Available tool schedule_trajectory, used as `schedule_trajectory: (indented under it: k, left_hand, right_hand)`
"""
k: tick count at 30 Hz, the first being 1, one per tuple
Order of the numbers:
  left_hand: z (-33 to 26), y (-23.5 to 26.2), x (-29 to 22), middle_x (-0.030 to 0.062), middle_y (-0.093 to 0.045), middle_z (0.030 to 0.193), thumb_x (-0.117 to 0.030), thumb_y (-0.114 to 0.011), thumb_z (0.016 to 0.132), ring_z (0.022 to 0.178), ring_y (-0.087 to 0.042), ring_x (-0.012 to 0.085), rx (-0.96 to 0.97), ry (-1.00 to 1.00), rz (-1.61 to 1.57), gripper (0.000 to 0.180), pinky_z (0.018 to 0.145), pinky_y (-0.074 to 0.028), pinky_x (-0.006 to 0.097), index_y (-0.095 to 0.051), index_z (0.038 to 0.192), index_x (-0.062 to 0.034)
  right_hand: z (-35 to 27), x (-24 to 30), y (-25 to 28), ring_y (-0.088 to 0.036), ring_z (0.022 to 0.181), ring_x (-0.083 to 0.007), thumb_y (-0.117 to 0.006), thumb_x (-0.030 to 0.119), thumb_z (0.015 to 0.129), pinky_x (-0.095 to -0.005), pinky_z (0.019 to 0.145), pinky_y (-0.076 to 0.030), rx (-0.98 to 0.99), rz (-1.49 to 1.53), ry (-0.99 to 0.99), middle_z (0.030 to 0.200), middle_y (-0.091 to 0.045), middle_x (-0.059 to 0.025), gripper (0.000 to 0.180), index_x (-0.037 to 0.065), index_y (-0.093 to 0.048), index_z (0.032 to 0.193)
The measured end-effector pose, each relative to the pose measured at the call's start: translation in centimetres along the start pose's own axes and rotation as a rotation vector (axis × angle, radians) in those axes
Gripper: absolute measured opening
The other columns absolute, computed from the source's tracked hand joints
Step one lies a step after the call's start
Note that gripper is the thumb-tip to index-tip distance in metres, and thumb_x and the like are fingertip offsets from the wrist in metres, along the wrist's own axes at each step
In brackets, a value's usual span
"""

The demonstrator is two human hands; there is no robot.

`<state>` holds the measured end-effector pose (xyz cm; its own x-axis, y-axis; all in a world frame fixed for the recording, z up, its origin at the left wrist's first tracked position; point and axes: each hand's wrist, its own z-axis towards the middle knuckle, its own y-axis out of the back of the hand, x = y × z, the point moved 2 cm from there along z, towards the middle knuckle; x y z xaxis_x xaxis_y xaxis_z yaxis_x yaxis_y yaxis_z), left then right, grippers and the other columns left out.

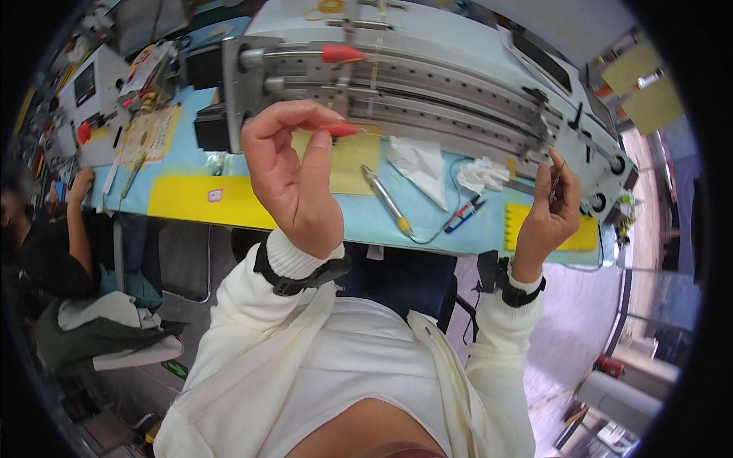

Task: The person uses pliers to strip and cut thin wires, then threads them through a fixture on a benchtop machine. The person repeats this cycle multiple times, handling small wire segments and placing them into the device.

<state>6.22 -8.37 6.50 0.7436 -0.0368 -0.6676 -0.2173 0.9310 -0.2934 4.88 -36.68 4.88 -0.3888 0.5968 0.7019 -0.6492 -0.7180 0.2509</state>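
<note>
My left hand (pixel 294 179) is raised in front of the metal rail machine (pixel 443 95). Its thumb and forefinger pinch a small red tapered piece (pixel 343 130), whose thin tip points right. A similar red piece (pixel 341 53) sits farther back, at the end of a metal rod on the machine. Over on the right, my right hand (pixel 551 217) is closed near the machine's right end. Something thin and dark shows between its fingertips, too small to name. Below the machine lie a silver pen-shaped tool (pixel 387 200) with a cable and a crumpled white tissue (pixel 418 164).
A blue mat (pixel 355 221) covers the bench, with yellow sheets (pixel 202 200) along its front edge. A blue-and-red marker-like pen (pixel 464 214) lies near the cable. A white device with a screen (pixel 93 88) stands at left, where another person's hand (pixel 82 183) rests on the bench.
</note>
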Motion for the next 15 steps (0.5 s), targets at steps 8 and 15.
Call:
schedule_trajectory:
  k: [8,15]
  left_hand:
    - [-3.9,-11.7,1.3,0.0096,-0.069,0.086,-0.006,-0.069,0.084,0.085,-0.062,0.0285,0.764,-0.016,0.218,0.012,0.076,-0.048,0.036,-0.07,0.095,-0.0045]
    - [-6.9,-19.9,5.8,0.0111,-0.07,0.097,-0.017,-0.072,0.081,0.093,-0.064,0.0323,0.787,-0.138,0.374,0.02,0.085,-0.05,0.041,-0.072,0.098,-0.0067]
  right_hand:
    - [-0.8,-8.5,9.7,-0.037,0.065,-0.0007,-0.073,0.003,0.089,-0.0168,0.057,-0.029,-0.251,-0.11,-0.193,0.097,-0.068,0.0026,0.044,0.009,-0.064,0.131]
    - [0.4,-10.6,10.1,-0.048,0.07,-0.0019,-0.074,-0.001,0.086,-0.0169,0.061,-0.034,-0.137,-0.061,-0.034,0.092,-0.07,0.0006,0.065,0.008,-0.048,0.145]
